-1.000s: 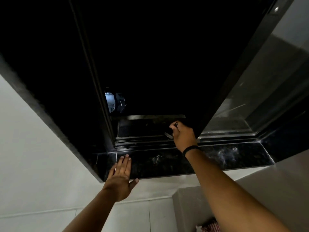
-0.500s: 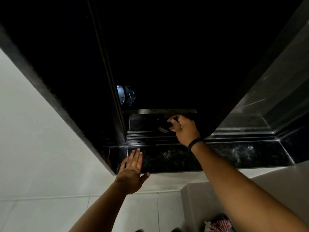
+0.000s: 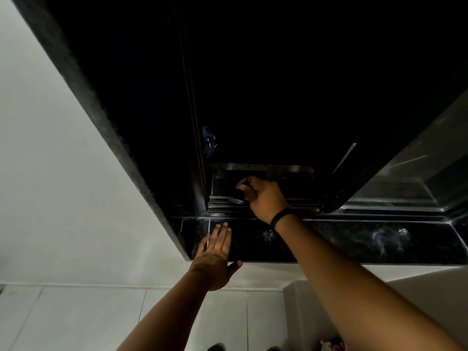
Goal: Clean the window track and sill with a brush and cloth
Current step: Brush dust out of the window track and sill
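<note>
My right hand (image 3: 263,197) is closed around a small dark brush (image 3: 236,200), whose head rests in the metal window track (image 3: 222,198) near its left end. A black band circles that wrist. My left hand (image 3: 215,252) lies flat, fingers together, on the left part of the black polished stone sill (image 3: 354,239), thumb over the front edge. The sill shows pale dusty smears. No cloth is in either hand.
The window opening above the track is black with night. A sliding glass pane (image 3: 405,173) stands to the right. White wall at left, white tiles below. A red and white cloth (image 3: 331,345) lies at the bottom right, by a low grey ledge (image 3: 405,300).
My right hand with the brush has slid left along the track. The view has shifted, so the window sits further right and lower. My left hand stays flat on the sill.
</note>
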